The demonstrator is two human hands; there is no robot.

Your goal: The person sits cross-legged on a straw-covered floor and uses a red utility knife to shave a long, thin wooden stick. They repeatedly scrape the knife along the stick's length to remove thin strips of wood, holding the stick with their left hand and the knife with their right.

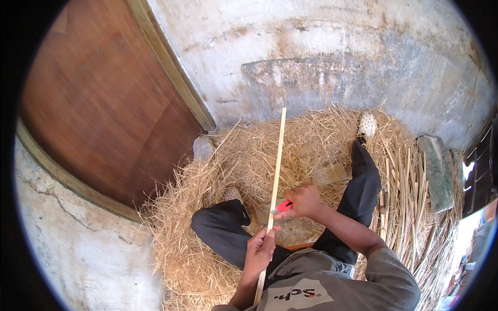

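A long, pale bamboo strip (279, 155) runs from my lap up and away toward the wall. My left hand (260, 250) is closed around its lower part, thumb on top. In my right hand (305, 201) is a red utility knife (284, 206), gripped by its handle. The knife's front end meets the strip a little above my left hand. Too small to make out is the exact angle of the blade against the strip.
Loose straw-like shavings (306, 135) cover the ground around my legs. Several long split strips (399, 181) lie at the right, beside a greenish stone slab (436, 173). A brown door (104, 103) stands at the left, and a stained wall (332, 62) rises ahead.
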